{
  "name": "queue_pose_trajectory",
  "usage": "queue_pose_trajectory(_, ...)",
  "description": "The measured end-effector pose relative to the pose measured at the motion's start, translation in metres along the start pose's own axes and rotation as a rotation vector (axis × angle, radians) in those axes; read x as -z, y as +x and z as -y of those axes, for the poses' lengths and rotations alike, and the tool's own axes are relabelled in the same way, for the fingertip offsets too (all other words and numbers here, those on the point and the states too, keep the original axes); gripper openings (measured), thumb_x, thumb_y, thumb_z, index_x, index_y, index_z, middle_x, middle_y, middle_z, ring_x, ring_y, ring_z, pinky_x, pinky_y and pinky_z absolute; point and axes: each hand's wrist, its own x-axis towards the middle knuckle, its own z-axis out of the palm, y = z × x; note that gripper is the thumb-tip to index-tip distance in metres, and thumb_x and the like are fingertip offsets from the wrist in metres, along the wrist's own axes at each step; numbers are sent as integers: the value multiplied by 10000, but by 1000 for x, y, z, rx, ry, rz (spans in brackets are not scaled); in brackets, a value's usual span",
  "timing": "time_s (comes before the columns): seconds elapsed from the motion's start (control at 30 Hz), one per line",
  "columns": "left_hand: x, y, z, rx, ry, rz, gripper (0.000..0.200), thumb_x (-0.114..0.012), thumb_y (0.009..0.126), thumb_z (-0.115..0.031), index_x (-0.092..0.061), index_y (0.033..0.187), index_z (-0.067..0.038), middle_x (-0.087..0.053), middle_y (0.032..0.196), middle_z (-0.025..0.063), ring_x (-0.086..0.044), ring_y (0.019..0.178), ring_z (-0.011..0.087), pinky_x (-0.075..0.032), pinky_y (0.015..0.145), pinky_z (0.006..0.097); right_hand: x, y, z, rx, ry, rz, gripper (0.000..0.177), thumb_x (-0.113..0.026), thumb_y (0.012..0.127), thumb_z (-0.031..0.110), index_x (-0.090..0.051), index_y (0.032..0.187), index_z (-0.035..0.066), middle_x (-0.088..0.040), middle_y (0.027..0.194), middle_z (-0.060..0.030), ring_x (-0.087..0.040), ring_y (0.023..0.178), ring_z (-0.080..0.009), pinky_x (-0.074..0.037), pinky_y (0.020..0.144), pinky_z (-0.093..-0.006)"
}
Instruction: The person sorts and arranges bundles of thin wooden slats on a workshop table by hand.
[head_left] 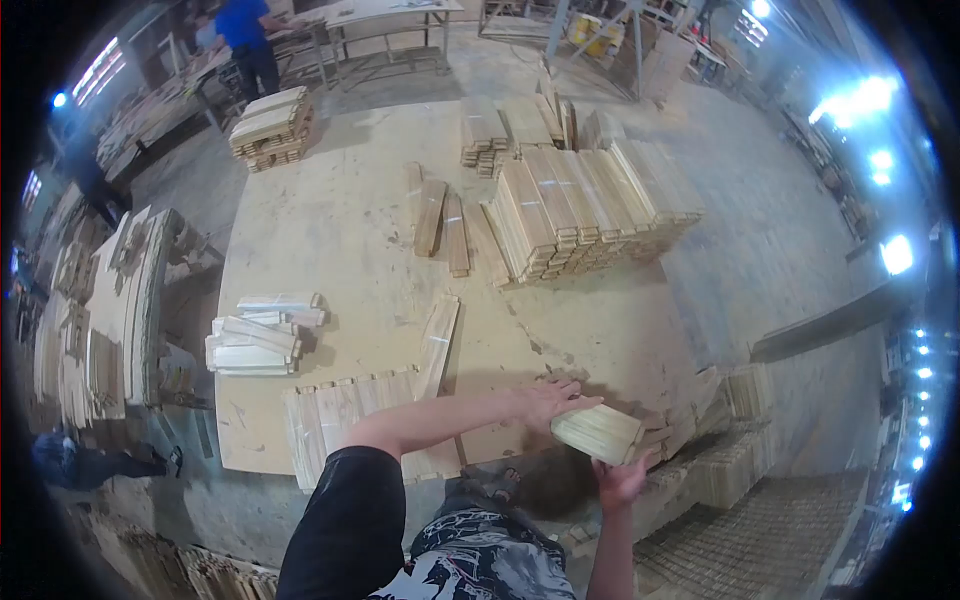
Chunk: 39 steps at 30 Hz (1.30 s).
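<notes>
A short stack of pale wooden slats [598, 433] is held between my two hands above the table's near right edge. My left hand [552, 402] grips its left end, with the arm stretched across from the left. My right hand [622, 478] holds the right end from below. To the left, under my left forearm, a row of slats [345, 405] lies side by side along the near edge. One slat [437, 340] lies at an angle at the right end of that row.
On the table [350, 240] are a large slat stack [575, 205], loose slats [430, 215], a white-wood pile [255, 345] and a far-left stack [270, 125]. More stacks [735, 460] stand at the lower right. A person in blue [245, 40] stands beyond the table.
</notes>
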Motion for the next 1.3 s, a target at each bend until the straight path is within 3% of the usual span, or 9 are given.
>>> queue_pose_trajectory(0.17, -54, -16, -38, 57, -502, -366, 1231, -877, 697, -264, -100, 1641, -122, -293, 1598, 218, -286, 1485, 388, -253, 1229, 445, -26, 5, 32, 91, -292, 174, 845, -412, 983, 710, -258, 1584, 137, -353, 1584, -105, -352, 1449, -293, -385, 1122, -540)
queue_pose_trajectory(0.2, -58, -24, -55, 80, -671, -419, 1214, -871, 717, -247, -96, 1643, -117, -257, 1632, 212, -260, 1507, 368, -251, 1228, 438, -37, 0, 29, 81, -322, 220, 863, -529, 984, 617, -190, 1607, 125, -292, 1611, -107, -290, 1482, -282, -280, 1195, -506)
queue_pose_trajectory(0.33, -87, -68, -121, 214, -1130, -627, 1125, -813, 802, -118, -72, 1648, -122, -245, 1654, 153, -263, 1505, 252, -264, 1220, 412, -59, -13, -20, -142, -316, 486, 1013, -779, 894, 328, -111, 1620, 99, -289, 1601, -105, -268, 1488, -269, -214, 1225, -438)
queue_pose_trajectory(0.43, -108, -113, -161, 414, -1338, -804, 1118, -803, 801, -76, -79, 1650, -136, -268, 1644, 128, -299, 1482, 235, -291, 1206, 400, -85, -34, -54, -327, -509, 537, 931, -792, 831, 235, -229, 1556, 81, -443, 1440, -133, -449, 1352, -276, -367, 1149, -438)
queue_pose_trajectory(0.7, -172, -245, -204, 689, -1130, -1284, 1104, -822, 818, -192, -94, 1635, -47, -206, 1662, 205, -222, 1530, 264, -239, 1217, 385, -171, -112, -165, -429, -820, 768, 971, -814, 791, 354, -258, 1526, 49, -497, 1369, -161, -508, 1288, -288, -433, 1082, -435)
queue_pose_trajectory(0.83, -191, -335, -223, 604, -1222, -1443, 1102, -806, 842, -206, -59, 1635, -42, -186, 1665, 216, -212, 1534, 274, -222, 1224, 384, -202, -150, -258, -479, -852, 882, 993, -811, 798, 400, -250, 1537, 46, -508, 1369, -179, -514, 1292, -294, -426, 1089, -431)
queue_pose_trajectory(1.1, -215, -536, -239, 635, -1397, -1694, 1009, -718, 801, -72, -134, 1624, -46, -349, 1576, 172, -368, 1446, 272, -335, 1159, 372, -322, -277, -406, -486, -981, 1003, 1171, -816, 780, 516, -148, 1546, -66, -390, 1479, -266, -420, 1395, -354, -351, 1159, -420)
queue_pose_trajectory(1.2, -198, -590, -226, 597, -1467, -1749, 971, -742, 762, -152, -230, 1580, -46, -436, 1478, 167, -456, 1367, 286, -389, 1123, 396, -367, -288, -440, -346, -982, 1199, 1232, -784, 817, 562, -48, 1566, -82, -256, 1573, -300, -247, 1500, -379, -241, 1224, -431)
queue_pose_trajectory(1.3, -182, -629, -183, 513, -1495, -1777, 884, -749, 754, -237, -337, 1504, -18, -528, 1360, 164, -557, 1252, 287, -464, 1061, 408, -396, -276, -460, -268, -956, 1204, 1075, -722, 917, 445, -30, 1605, -6, -276, 1578, -271, -303, 1481, -354, -264, 1209, -445)
